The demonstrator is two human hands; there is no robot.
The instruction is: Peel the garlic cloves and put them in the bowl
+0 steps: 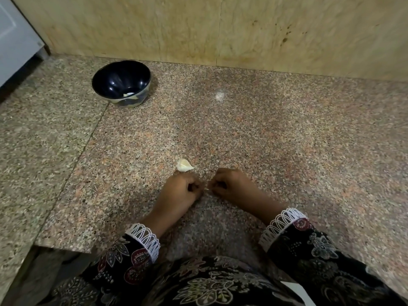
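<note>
a speckled granite counter (242, 133) runs back to a yellowish marble-look wall (220, 29), with a pale appliance or cabinet (15, 36) at the far left corner. a dark bowl (103, 85) stands near the counter's back edge, toward the left; something pale lies in its bottom, too small to tell what it is. a small white smudge (219, 96) marks the counter toward the back, right of the bowl.

toward the front edge, about midway across, both hands meet. the left hand (181, 193) and the right hand (231, 186) have their fingers curled in, tips almost touching, and a thin pale sliver (206, 189) shows in the gap between them; it seems pinched by both, but the thing itself is mostly hidden. an unpeeled garlic clove (184, 165) lies on the counter just behind the left hand, touching or nearly touching its knuckles. both wrists wear dark floral sleeves (123, 259) with white lace cuffs.
</note>
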